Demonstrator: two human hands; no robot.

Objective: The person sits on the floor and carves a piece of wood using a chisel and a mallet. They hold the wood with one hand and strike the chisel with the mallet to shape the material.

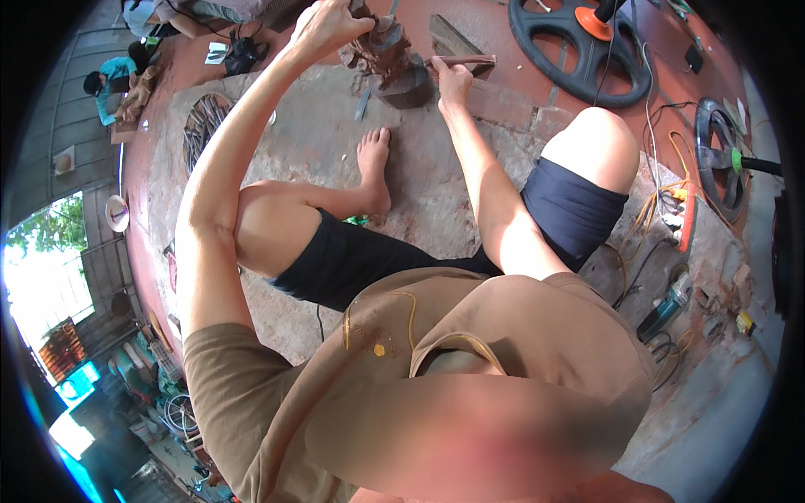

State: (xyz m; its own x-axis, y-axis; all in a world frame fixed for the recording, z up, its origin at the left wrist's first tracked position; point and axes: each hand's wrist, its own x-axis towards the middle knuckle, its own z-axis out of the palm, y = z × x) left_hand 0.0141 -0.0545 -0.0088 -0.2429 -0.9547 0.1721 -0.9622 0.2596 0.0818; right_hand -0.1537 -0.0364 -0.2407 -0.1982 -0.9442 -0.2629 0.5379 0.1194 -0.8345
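A dark brown wood carving (pixel 381 60) with a knotty, pierced surface stands on a block-like base at the top of the head view, beyond my bare left foot. My left hand (pixel 325 25) is closed on its upper part; the fingertips are partly hidden. To the right of the carving, my right hand (pixel 455 84) is closed around a slim reddish-brown stick (pixel 476 60), which points to the right. Just behind that hand lies an angular wood offcut (pixel 451 38). A small flat grey-blue strip (pixel 362 106) lies by the carving's base.
Left of my left arm, a round container (pixel 201 134) holds many thin tools. Two black round stand bases (pixel 537 59) are at the right, near an orange power strip (pixel 687 220), loose cables and a teal angle grinder (pixel 662 308). Another person (pixel 105 92) sits far left.
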